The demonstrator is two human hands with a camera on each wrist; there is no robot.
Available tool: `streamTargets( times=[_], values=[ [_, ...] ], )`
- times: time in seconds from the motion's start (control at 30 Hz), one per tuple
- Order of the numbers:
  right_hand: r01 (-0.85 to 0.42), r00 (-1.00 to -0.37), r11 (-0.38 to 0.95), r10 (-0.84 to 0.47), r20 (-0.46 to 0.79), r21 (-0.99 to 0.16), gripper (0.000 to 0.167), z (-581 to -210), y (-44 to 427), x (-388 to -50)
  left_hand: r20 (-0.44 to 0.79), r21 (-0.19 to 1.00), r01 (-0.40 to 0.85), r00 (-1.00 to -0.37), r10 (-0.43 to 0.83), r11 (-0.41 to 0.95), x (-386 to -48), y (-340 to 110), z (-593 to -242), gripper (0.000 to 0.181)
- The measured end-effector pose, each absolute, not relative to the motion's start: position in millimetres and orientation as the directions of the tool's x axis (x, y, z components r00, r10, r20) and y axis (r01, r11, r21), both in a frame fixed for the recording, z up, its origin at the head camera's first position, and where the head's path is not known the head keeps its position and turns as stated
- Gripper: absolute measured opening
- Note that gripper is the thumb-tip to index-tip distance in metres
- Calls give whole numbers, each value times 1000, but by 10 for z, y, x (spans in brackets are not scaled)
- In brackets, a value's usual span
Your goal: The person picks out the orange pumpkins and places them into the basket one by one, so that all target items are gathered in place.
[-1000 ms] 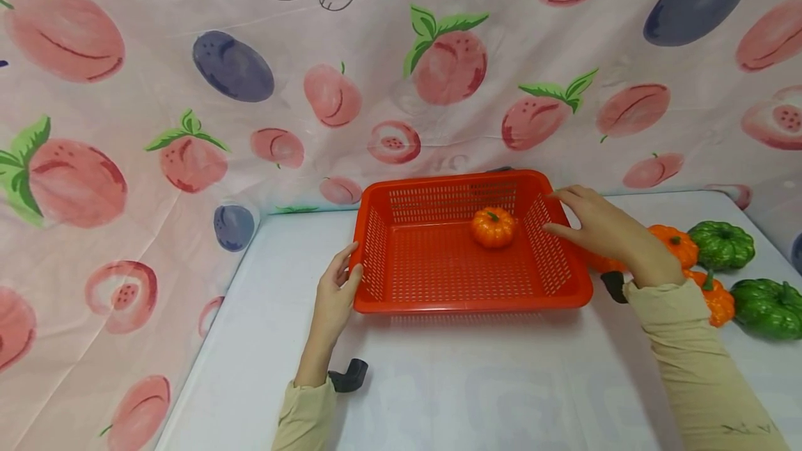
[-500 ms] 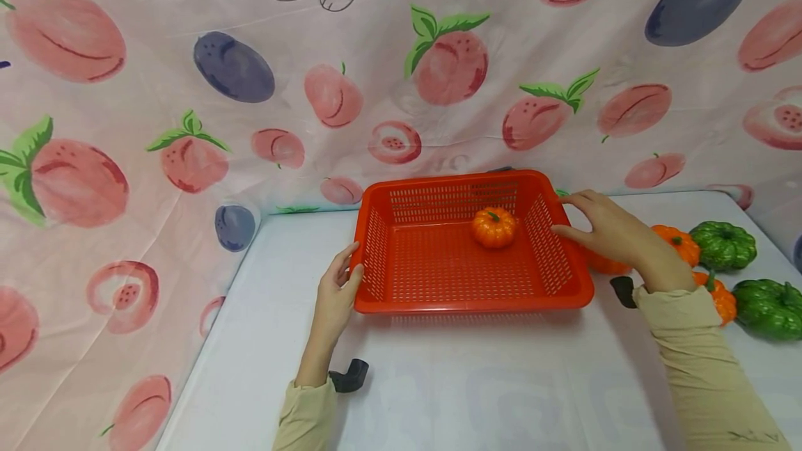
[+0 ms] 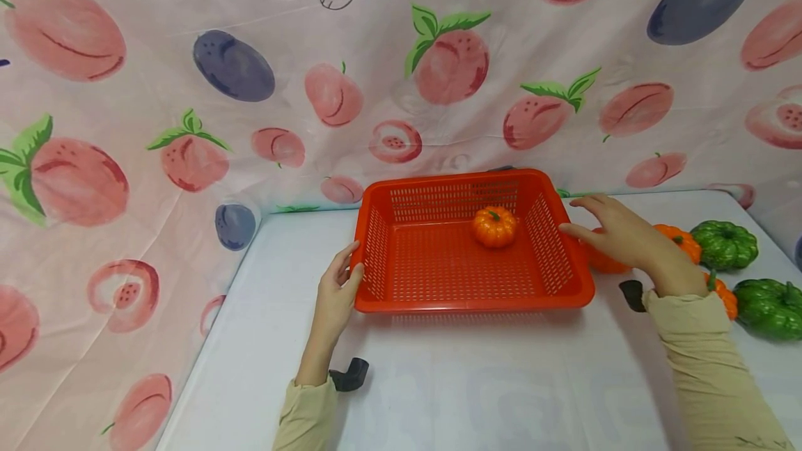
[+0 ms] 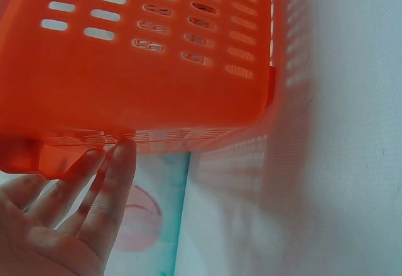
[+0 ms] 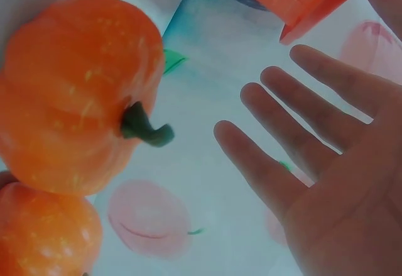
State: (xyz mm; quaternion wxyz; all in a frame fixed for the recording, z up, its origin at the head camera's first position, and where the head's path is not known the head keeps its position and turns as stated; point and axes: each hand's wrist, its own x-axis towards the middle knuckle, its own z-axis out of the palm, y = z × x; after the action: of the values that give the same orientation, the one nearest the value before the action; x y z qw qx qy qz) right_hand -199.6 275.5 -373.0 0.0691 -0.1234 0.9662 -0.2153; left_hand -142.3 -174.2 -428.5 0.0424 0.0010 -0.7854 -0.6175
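A red slotted basket (image 3: pixel 460 303) holds one small orange pumpkin (image 3: pixel 494 227) towards its back right. At the basket's left end, my left hand (image 3: pixel 332 305) rests its extended fingertips against the outside; the left wrist view shows those fingers (image 4: pixel 113 194) straight against the red wall (image 4: pixel 157 93). My right hand (image 3: pixel 626 239) is beside the right rim with fingers spread and nothing held; its thumb tip is close to the rim, contact unclear. Beneath it, partly hidden, lies an orange pumpkin (image 3: pixel 604 260). The right wrist view shows the spread hand (image 5: pixel 339 144) apart from a green-stemmed pumpkin (image 5: pixel 81 93).
Further right on the white table (image 3: pixel 470 381) are more orange pumpkins (image 3: pixel 681 241) and two green ones, one at the back (image 3: pixel 724 245) and one nearer (image 3: pixel 768 307). A black object (image 3: pixel 349 375) shows by the left wrist. Fruit-print cloth (image 3: pixel 438 124) hangs behind.
My right hand has shifted right and slightly nearer, off the basket's right rim, uncovering more of the orange pumpkin below. The left hand and basket have stayed nearly still.
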Motion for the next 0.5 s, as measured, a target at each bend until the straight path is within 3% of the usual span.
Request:
streamTargets(
  times=[0.5],
  values=[
    [-191, -965, 871, -251, -75, -453, 76, -3793, 2882, -1970, 79, 967, 64, -995, -54, 249, -1417, -1735, -4275, 45]
  ],
)
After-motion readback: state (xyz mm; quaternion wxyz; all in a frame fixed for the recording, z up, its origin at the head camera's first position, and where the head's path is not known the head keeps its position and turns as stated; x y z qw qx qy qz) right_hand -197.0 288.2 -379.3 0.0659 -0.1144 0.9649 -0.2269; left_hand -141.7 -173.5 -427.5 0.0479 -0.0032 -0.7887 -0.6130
